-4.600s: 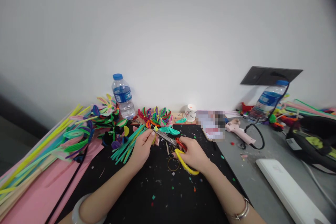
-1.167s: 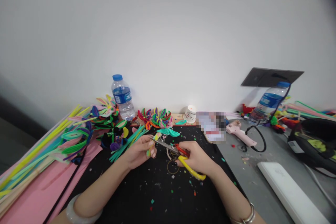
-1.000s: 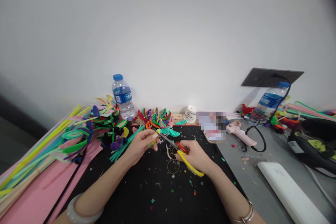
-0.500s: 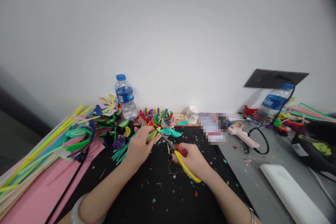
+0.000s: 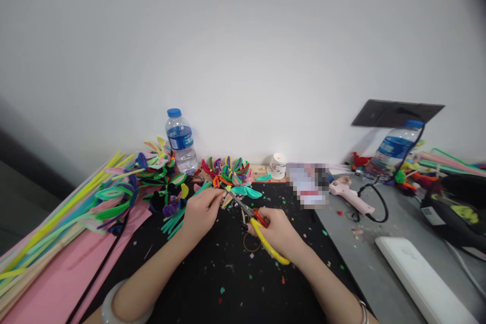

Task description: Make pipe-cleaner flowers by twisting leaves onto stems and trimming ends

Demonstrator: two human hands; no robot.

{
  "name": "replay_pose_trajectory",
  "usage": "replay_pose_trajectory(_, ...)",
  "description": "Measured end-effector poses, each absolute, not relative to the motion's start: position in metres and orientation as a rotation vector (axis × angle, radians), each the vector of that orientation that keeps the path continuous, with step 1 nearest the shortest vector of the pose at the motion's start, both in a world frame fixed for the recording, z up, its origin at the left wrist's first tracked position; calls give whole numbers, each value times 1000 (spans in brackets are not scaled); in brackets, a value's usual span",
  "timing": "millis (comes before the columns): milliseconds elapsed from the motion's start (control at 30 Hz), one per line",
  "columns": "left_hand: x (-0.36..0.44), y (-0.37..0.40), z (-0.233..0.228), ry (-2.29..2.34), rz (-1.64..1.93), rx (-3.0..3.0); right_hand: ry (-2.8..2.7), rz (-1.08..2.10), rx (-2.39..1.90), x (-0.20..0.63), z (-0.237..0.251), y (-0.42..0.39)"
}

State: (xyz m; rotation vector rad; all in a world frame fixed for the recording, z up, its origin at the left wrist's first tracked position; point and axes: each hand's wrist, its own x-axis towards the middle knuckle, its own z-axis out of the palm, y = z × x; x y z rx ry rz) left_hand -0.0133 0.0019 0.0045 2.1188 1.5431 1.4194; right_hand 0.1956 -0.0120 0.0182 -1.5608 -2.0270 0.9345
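Note:
My right hand [image 5: 279, 230] is closed around scissors [image 5: 245, 206] with red and yellow handles. Their metal blades point up and left, toward the fingertips of my left hand [image 5: 203, 207]. That left hand is pinched shut on a yellow pipe cleaner, mostly hidden by the fingers; only a small yellow bit shows by the blade tips. Teal pipe cleaners [image 5: 175, 225] lie beside and partly under my left hand. Just beyond both hands sit colourful pipe-cleaner flowers [image 5: 231, 169] and a teal leaf shape [image 5: 246, 192].
A water bottle [image 5: 181, 144] and a paper cup [image 5: 277, 166] stand along the wall. Long pipe cleaners [image 5: 56, 217] and more flowers fill the left side. On the right are a pink glue gun [image 5: 353, 197], a white box-like device [image 5: 421, 278] and another bottle [image 5: 395, 152]. Scraps dot the black mat [image 5: 212, 298].
My left fingers have turned and drawn together, so the yellow pipe cleaner that showed between them is now mostly hidden. The scissors remain near the left fingertips, almost unmoved.

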Motion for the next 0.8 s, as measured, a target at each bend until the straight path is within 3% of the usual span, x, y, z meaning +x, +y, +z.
replay_pose_trajectory(300, -10, 10, 6, 1131, 1243, 1353, -2115, 856, -1520, 208, 20, -6)
replay_pose_trajectory(800, -8, 7, -2, 705, 1114, 818, -2303, 685, -1368, 217, 24, -1)
